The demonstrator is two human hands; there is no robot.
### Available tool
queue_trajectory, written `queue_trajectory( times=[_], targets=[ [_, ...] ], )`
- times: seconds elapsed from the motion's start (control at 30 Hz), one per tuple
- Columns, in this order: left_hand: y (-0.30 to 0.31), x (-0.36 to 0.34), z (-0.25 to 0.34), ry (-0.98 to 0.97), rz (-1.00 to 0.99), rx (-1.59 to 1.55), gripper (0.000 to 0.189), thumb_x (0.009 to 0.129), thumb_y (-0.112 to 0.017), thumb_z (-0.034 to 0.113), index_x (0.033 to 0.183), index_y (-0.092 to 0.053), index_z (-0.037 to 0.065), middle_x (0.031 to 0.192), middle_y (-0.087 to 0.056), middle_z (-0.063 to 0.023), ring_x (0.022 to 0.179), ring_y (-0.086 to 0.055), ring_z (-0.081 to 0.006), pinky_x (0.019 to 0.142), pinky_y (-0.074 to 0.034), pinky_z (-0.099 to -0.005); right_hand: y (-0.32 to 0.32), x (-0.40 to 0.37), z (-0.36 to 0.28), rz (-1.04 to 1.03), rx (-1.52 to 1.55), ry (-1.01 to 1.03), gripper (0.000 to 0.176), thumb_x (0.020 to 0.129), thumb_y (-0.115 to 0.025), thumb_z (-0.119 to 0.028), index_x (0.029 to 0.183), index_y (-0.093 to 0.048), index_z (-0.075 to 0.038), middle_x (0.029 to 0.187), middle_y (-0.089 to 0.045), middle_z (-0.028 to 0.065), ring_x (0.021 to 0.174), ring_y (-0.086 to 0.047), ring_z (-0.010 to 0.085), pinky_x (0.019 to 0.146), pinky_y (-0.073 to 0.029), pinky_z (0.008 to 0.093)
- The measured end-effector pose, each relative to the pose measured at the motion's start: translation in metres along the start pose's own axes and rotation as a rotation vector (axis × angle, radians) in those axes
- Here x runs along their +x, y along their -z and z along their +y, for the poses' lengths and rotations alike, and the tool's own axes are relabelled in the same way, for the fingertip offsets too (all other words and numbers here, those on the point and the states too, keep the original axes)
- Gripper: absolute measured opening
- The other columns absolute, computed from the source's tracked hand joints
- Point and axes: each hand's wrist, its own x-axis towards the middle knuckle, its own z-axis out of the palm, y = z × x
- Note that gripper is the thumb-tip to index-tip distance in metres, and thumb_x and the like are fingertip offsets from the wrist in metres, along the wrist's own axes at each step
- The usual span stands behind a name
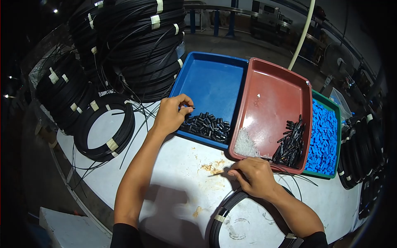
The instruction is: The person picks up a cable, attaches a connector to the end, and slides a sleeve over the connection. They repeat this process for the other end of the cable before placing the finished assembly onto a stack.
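Over the near left part of the blue tray [215, 78], my left hand [173, 112] pinches a small dark piece between thumb and fingertips. Beside it, many short black pieces [206, 126] lie in that tray. My right hand [254, 175] is closed on the end of a thin black cable [219, 173], just in front of the red tray [271, 95]. Below this hand lies a coil of black cable [221, 211] bound with pale tape. The red tray holds small clear pieces [246, 144] at its near left and black connectors [290, 142] at its right.
A green tray [339, 140] with blue pieces [322, 138] stands at the right. Tall stacks of black cable coils [140, 53] rise at the back left, with a single coil [124, 136] in front. More coils [359, 149] sit far right. Loose cable ends cross the white table [178, 165].
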Motion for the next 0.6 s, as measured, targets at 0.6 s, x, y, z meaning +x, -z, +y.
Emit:
queue_trajectory(
  times=[0.6],
  targets=[
    [-0.075, -0.05, 0.125, -0.08, 0.098, -0.741, 0.015, 0.086, -0.081, 0.004, 0.1, -0.078, 0.001, 0.09, -0.077, -0.0054, 0.083, -0.071, -0.0106, 0.076, -0.055, -0.0245, 0.043, -0.045, 0.004, 0.035, -0.283, 0.019, 0.01, 0.072, -0.076, -0.009, 0.08, -0.07, -0.01, 0.075, -0.069, 0.0085, 0.073, -0.068, 0.0321, 0.066, -0.048, 0.0446]
  ],
)
